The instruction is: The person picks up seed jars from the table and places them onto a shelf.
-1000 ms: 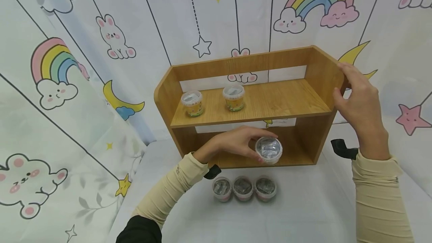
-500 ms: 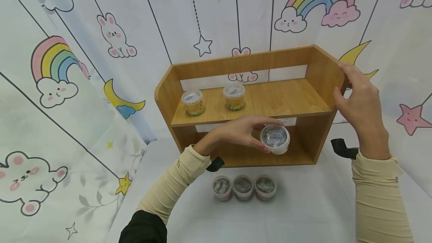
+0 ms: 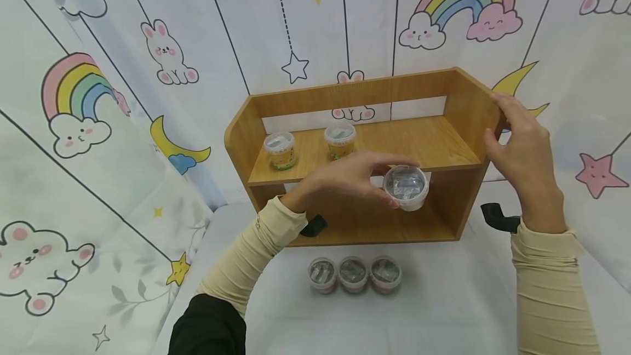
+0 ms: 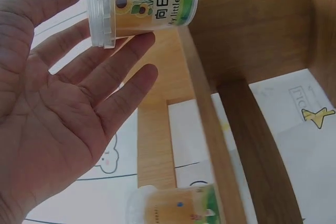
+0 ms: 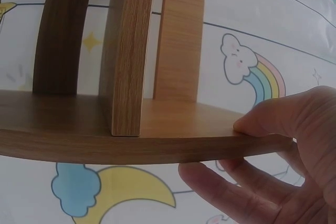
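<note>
My left hand [image 3: 352,177] pinches a small lidded plastic cup [image 3: 406,188] between thumb and fingers. The cup overlaps the upper board's front edge in the head view. Its label, seen in the left wrist view, carries sunflowers and the words "My little garden" [image 4: 152,1]. At the other side, my right hand [image 3: 525,160] grips the right side panel [image 5: 173,148] of a two-tier wooden shelf [image 3: 409,141], thumb on one face and fingers on the other. Two similar yellow cups stand on the upper board, one at the left [image 3: 280,152] and another cup [image 3: 340,138] partly behind my left hand.
Three lidded cups stand in a row on the white tabletop [image 3: 419,316] before the shelf: a left cup [image 3: 322,275], a middle cup [image 3: 353,274] and a right cup [image 3: 386,274]. A patterned cloth [image 3: 236,26] hangs behind the shelf and at the left.
My left hand has lifted the cup up and a little to the right, from before the lower compartment to the upper board's edge. The right hand keeps its hold on the panel.
</note>
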`<state>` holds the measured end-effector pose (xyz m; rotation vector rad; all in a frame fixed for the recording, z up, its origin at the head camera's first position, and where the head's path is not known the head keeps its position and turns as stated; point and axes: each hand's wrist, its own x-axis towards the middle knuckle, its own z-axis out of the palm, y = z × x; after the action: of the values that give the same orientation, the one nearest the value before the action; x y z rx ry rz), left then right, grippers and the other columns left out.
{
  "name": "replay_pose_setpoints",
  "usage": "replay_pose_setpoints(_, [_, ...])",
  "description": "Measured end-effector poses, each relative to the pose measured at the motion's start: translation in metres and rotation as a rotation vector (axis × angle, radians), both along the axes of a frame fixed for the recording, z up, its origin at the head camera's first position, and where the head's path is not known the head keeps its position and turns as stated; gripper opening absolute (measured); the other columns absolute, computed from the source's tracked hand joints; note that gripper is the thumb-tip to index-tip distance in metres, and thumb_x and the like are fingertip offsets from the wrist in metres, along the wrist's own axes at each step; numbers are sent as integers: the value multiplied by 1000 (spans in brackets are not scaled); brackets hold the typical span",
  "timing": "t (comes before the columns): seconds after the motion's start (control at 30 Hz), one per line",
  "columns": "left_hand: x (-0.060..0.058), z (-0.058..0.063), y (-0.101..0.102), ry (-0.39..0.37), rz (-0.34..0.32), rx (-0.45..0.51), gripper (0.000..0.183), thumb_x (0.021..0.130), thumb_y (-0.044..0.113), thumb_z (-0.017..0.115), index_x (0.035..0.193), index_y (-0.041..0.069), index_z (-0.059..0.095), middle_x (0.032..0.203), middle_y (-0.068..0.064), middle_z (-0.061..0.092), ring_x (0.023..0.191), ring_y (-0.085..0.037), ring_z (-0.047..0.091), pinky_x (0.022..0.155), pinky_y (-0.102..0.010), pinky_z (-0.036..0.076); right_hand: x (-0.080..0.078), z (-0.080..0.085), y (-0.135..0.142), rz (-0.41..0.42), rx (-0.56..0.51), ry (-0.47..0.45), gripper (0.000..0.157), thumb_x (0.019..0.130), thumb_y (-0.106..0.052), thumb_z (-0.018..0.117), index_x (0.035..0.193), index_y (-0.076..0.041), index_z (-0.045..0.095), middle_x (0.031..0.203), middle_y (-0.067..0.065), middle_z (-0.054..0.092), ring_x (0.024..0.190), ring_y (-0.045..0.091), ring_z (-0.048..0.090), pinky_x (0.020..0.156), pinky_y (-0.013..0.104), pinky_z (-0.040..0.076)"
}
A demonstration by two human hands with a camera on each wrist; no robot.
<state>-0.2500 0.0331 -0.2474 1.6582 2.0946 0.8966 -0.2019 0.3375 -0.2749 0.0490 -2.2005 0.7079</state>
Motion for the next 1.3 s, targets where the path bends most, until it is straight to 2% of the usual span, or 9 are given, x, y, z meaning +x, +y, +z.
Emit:
replay_pose_setpoints(0.23, [-8, 18, 9, 67, -7, 21, 79, 79, 21, 86, 146, 6, 46, 142, -2, 52, 121, -6, 50, 101, -20, 41, 0, 2, 1, -3, 0, 1, 65, 92, -2, 61, 152, -20, 41, 153, 1, 42, 123, 41, 53, 100, 57, 42])
replay_pose_setpoints(0.37, [-11, 26, 12, 59, 40, 13, 79, 78, 22, 86, 145, 9, 47, 142, -1, 51, 119, -7, 53, 100, -19, 41, 0, 3, 1, -3, 2, 0, 65, 93, -2, 60, 152, -19, 41, 153, 2, 41, 123, 42, 53, 100, 57, 42])
replay_pose_setpoints(0.53, [-21, 35, 16, 48, 60, 34, 77, 79, 20, 85, 145, 8, 47, 140, -3, 52, 113, -11, 58, 99, -21, 43, 0, 4, 1, -4, 4, 1, 65, 93, -2, 60, 152, -19, 40, 153, 2, 41, 123, 42, 52, 100, 57, 42])
replay_pose_setpoints(0.87, [-33, 42, 20, 7, 71, 72, 75, 80, 17, 83, 145, 5, 46, 137, -8, 53, 108, -16, 62, 97, -30, 47, 3, 3, -1, 13, 3, 2, 65, 92, -1, 61, 152, -19, 40, 153, 3, 42, 122, 43, 53, 98, 58, 43])
replay_pose_setpoints(1.0, [-39, 45, 24, 26, 91, 83, 74, 81, 16, 83, 144, 4, 47, 135, -9, 54, 107, -18, 62, 94, -29, 49, 4, 3, -1, 18, 4, 5, 66, 92, -1, 61, 152, -19, 40, 153, 4, 42, 122, 43, 53, 98, 59, 43])
replay_pose_setpoints(1.3, [-53, 46, 31, 51, 150, 34, 73, 82, 21, 81, 145, 6, 45, 135, -11, 54, 110, -20, 61, 93, -26, 48, 6, 0, 0, 11, 6, 2, 66, 92, 0, 61, 152, -19, 40, 153, 4, 42, 121, 43, 53, 96, 60, 44])
